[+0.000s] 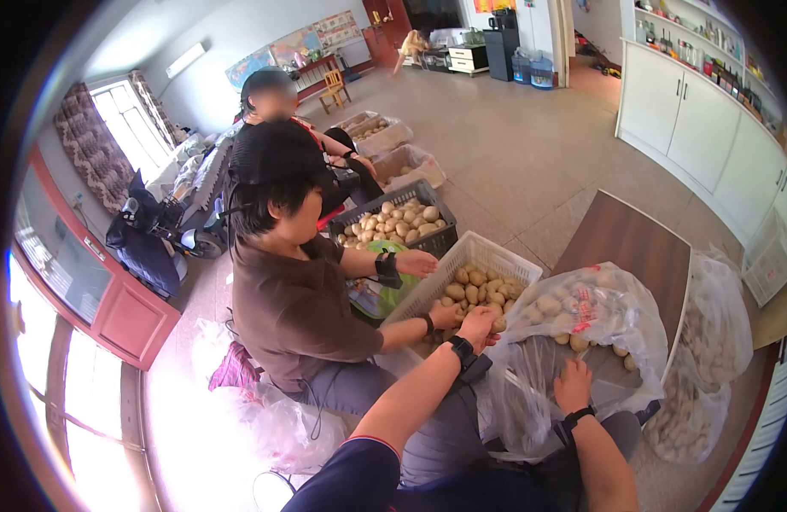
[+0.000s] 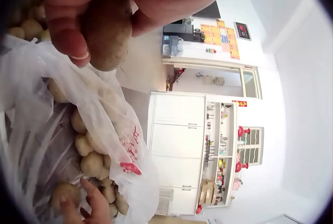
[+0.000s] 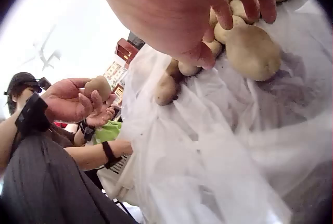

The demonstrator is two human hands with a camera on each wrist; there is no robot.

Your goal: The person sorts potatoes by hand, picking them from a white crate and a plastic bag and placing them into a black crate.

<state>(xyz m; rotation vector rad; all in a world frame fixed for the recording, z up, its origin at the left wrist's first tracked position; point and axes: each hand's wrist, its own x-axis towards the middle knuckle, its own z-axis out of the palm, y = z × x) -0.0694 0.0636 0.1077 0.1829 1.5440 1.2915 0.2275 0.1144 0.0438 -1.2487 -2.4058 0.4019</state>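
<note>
My left hand [image 1: 477,328] is over the white crate's near end, and in the left wrist view its thumb and fingers grip a brown potato [image 2: 107,31]. The right hand [image 1: 573,386] reaches into the mouth of a clear plastic bag [image 1: 530,375] of potatoes. Seen from the right wrist, that hand [image 3: 192,13] has its fingers spread loosely over the potatoes, with a large potato [image 3: 253,52] right by the fingertips; nothing shows gripped in it. Red print marks the bag [image 2: 130,156].
A person [image 1: 300,282] on the left has one hand in the white crate [image 1: 521,266] of potatoes. Behind stand a dark crate [image 1: 445,205] of potatoes and another seated person. A brown board [image 1: 620,230] lies beyond the bag; more filled bags [image 1: 709,341] are at right.
</note>
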